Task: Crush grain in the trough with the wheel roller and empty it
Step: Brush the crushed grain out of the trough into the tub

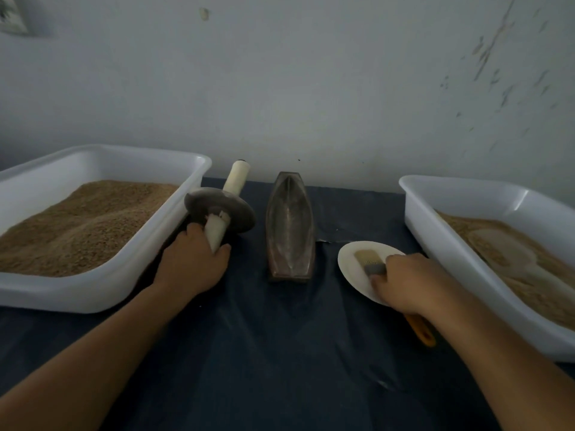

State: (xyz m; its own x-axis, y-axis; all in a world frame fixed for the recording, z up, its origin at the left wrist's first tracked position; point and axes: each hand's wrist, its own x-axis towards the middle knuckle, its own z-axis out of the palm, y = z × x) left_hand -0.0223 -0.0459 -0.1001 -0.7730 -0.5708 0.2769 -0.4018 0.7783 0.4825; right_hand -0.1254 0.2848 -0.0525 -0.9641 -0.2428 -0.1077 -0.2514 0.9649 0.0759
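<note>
From the head camera, a bench (280, 353) covered in dark blue cloth runs up to a pale, scuffed wall (311, 88). In the middle of it stands the dark, boat-shaped metal trough (290, 227), its long axis pointing away from the person; its hollow looks bare apart from a pale dusty sheen. Left of the trough, and apart from it, is the wheel roller (221, 209), a dark metal disc with a cream wooden handle through its centre, tilted so that the far handle end points up and away. The left hand (194, 262) has its grip closed round the near handle end, fingers curled about the wood just below the disc. Further left, a large white rectangular plastic tub (102, 293) holds a heaped bed of tan whole grain (81, 225); the roller's disc sits just beside the tub's right wall. Right of the trough lies a small white oval plate (351, 269), and on it rests a flat brush with pale bristles (370, 259), a grey ferrule and an orange handle whose end sticks out behind the wrist. The right hand (410, 284) has its grip closed on that brush, fingers pinching it near the ferrule over the plate. At the far right, a second white plastic tub (466, 259) holds a flatter layer of tan crushed grain (522, 259) with paler patches.
</note>
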